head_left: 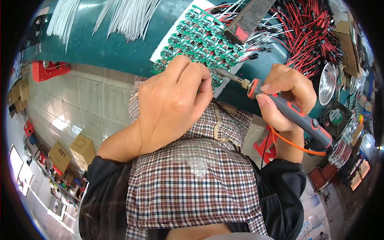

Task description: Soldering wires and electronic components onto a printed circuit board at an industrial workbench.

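My right hand (289, 96) grips the grey and red handle of a soldering iron (294, 106). Its metal tip reaches left to the lower right part of a panel of green circuit boards (199, 35), close beside my left hand. Over the panel's near edge, my left hand (176, 92) has its fingers curled and pressed together; whatever they pinch is hidden under them. The panel lies tilted on a white sheet (170, 39) at the table's edge. A dark metal bar (249, 20) with a red patch rests across the panel's upper right, over red, black and white wires.
Bundles of white wires (134, 18) lie at the table's (94, 48) far left. A heap of red and black wires with connectors (310, 38) is at the right, near a shiny round dish (328, 82) and a black fan (336, 115). An orange cable (294, 147) trails from the iron.
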`<move>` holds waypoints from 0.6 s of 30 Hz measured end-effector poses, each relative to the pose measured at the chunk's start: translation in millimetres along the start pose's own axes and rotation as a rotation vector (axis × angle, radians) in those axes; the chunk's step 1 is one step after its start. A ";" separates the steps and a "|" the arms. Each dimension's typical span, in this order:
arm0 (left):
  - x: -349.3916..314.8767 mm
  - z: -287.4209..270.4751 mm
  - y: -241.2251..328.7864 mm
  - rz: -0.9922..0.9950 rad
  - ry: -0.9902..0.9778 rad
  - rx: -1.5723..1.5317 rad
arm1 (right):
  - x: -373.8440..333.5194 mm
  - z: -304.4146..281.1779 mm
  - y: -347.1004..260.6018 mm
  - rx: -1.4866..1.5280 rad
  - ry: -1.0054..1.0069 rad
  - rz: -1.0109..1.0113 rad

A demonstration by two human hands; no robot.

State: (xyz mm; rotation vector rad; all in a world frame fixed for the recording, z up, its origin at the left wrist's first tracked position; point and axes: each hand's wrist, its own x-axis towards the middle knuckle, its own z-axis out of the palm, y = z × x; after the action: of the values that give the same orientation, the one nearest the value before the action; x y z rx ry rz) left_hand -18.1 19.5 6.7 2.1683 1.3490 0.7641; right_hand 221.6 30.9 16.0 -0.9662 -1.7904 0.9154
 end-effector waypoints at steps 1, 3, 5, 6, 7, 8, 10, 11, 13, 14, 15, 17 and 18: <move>-0.3 -0.2 -0.2 0.000 0.000 0.001 | -0.6 0.2 -0.2 0.001 0.000 0.000; -0.9 -0.5 -0.8 0.006 -0.019 -0.005 | -2.0 0.4 -0.8 -0.016 0.001 0.030; -1.9 0.1 -0.4 0.008 -0.013 0.008 | -3.5 1.7 0.7 0.001 0.007 0.035; -2.3 0.3 -0.2 0.011 -0.007 0.018 | -3.9 2.2 1.5 0.015 0.014 0.041; -2.3 -0.3 -0.1 0.011 -0.007 0.015 | -3.1 0.7 1.2 0.013 0.014 0.042; -2.3 -1.4 0.1 0.012 -0.011 0.011 | -1.7 -2.3 0.9 0.016 0.005 -0.005; -3.0 -2.8 -0.1 0.012 -0.015 0.008 | -0.7 -7.2 -1.3 0.020 -0.003 -0.053; -3.7 -3.4 -0.5 0.009 -0.009 -0.009 | -1.3 -9.0 -3.6 0.024 0.040 -0.046; -4.9 -4.8 -0.7 0.005 -0.002 -0.025 | -0.8 -11.7 -5.3 0.028 0.083 -0.039; -5.6 -5.9 -0.3 0.004 -0.004 -0.025 | -0.2 -12.8 -5.3 0.002 0.075 -0.012; -6.0 -6.5 0.0 0.002 -0.007 -0.025 | 0.3 -13.3 -5.1 -0.024 0.066 0.015; -6.3 -6.9 0.5 0.002 0.000 -0.032 | -0.6 -11.5 -2.0 -0.024 0.071 0.005; -6.3 -7.0 0.7 0.001 0.005 -0.040 | -0.4 -10.5 -1.8 -0.033 0.073 0.009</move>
State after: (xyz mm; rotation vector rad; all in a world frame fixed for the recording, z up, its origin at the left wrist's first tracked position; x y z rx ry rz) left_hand -24.6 14.2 11.0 2.1377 1.3238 0.7911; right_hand 231.0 31.7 21.0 -1.0172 -1.7455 0.8474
